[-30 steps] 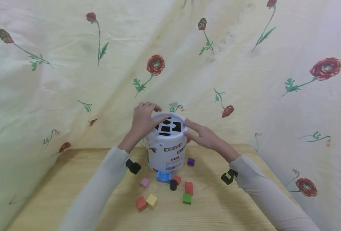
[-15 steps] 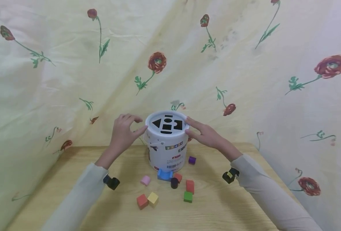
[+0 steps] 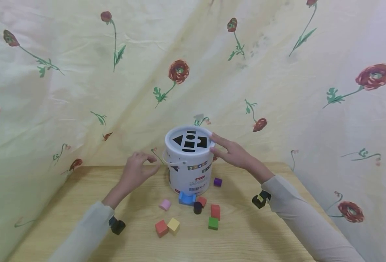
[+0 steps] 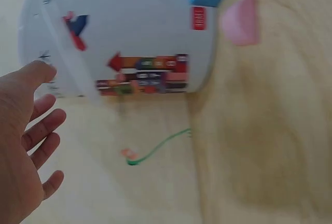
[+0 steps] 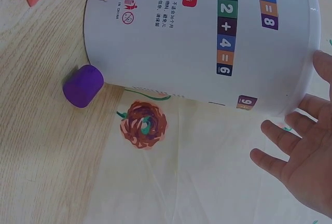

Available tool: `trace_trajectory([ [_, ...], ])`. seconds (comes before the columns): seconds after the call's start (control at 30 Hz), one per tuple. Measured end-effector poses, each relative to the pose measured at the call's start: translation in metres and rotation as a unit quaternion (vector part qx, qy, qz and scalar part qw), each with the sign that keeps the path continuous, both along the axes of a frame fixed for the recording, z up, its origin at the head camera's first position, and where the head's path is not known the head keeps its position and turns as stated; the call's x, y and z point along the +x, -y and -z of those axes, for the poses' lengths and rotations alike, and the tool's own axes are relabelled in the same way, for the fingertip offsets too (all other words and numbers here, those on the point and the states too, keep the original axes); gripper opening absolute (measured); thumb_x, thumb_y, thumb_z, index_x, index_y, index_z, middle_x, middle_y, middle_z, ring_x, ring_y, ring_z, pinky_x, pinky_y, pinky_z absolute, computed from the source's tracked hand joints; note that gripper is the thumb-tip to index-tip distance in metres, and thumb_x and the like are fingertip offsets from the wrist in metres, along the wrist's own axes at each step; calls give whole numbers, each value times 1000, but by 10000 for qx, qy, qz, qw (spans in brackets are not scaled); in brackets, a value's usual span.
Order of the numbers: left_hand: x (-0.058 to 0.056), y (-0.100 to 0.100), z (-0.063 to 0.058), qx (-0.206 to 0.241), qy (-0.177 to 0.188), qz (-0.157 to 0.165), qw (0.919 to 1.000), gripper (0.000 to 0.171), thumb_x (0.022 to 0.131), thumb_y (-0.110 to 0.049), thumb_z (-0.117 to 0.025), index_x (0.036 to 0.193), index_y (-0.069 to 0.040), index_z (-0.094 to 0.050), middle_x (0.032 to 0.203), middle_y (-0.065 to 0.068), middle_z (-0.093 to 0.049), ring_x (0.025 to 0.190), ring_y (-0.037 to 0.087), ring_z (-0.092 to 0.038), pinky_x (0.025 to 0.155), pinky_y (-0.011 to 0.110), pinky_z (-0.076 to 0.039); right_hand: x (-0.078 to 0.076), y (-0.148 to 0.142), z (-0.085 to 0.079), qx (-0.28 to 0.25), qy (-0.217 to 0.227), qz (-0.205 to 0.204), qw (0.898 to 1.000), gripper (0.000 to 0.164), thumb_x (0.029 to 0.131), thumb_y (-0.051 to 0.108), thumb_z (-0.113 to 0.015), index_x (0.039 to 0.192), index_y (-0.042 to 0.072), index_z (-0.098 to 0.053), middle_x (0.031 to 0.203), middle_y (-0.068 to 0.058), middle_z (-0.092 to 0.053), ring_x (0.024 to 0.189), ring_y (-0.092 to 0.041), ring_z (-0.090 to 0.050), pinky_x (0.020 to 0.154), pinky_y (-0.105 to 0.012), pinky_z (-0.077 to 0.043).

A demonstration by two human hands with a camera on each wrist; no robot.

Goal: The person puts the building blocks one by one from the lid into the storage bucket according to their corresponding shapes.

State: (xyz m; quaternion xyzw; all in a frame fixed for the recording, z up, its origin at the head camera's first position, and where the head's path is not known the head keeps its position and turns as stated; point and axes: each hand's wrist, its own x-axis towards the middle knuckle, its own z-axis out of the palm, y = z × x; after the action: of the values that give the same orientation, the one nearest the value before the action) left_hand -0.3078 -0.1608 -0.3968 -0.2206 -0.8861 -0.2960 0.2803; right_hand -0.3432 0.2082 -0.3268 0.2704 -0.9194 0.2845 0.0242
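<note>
While the right hand (image 3: 233, 153) rests straight, spread fingers against its lid, the centre-frame white bucket (image 3: 189, 165) reads "2+4=6"; the left hand (image 3: 137, 171) hovers beside, loosely curled, empty.

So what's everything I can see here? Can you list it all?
bucket: one, white, middle of table.
lid: one, white with black shape holes, on bucket.
blocks: nine, in front of and beside bucket: pink, blue, black, purple, green, yellow, three red.
table: one, light wood.
cloth: cream with red flowers, behind.
left hand: apart from bucket, holds nothing.
right hand: fingers touch lid rim.
</note>
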Motion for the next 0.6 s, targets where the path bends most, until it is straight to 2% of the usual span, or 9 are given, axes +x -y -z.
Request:
trace_trajectory([
  [0.13,2,-1,16,-496,426,191,9977,28,83,-26,-84,104,-8,-75,99,5,-74,96,25,-62,85,42,-51,1,0,0,-20,45,39,10000,70,103,50,-51,162,22,-27,171,-4,-17,156,-39,-22,117,-66,-26],
  [0.3,1,-4,32,-894,1135,568,9879,27,86,-27,-82,105,-9,-75,101,5,-74,98,25,-64,88,42,-51,1,0,0,-29,79,66,9999,70,103,51,-51,162,22,-27,171,-4,-17,156,-39,-21,117,-67,-26],
  [0.47,-2,-5,38,-953,1912,986,9719,30,87,-29,-80,109,-9,-76,105,7,-74,100,27,-64,89,43,-50,2,1,-1,-33,94,77,9999,70,104,50,-51,162,22,-26,171,-5,-17,156,-39,-21,117,-67,-26],
  [0.6,-4,-7,41,-946,2533,1160,9557,29,88,-29,-80,110,-12,-77,104,1,-73,101,22,-63,88,42,-52,3,2,-2,-38,105,65,9999,69,104,50,-51,162,22,-26,171,-4,-17,156,-39,-22,117,-67,-27],
])
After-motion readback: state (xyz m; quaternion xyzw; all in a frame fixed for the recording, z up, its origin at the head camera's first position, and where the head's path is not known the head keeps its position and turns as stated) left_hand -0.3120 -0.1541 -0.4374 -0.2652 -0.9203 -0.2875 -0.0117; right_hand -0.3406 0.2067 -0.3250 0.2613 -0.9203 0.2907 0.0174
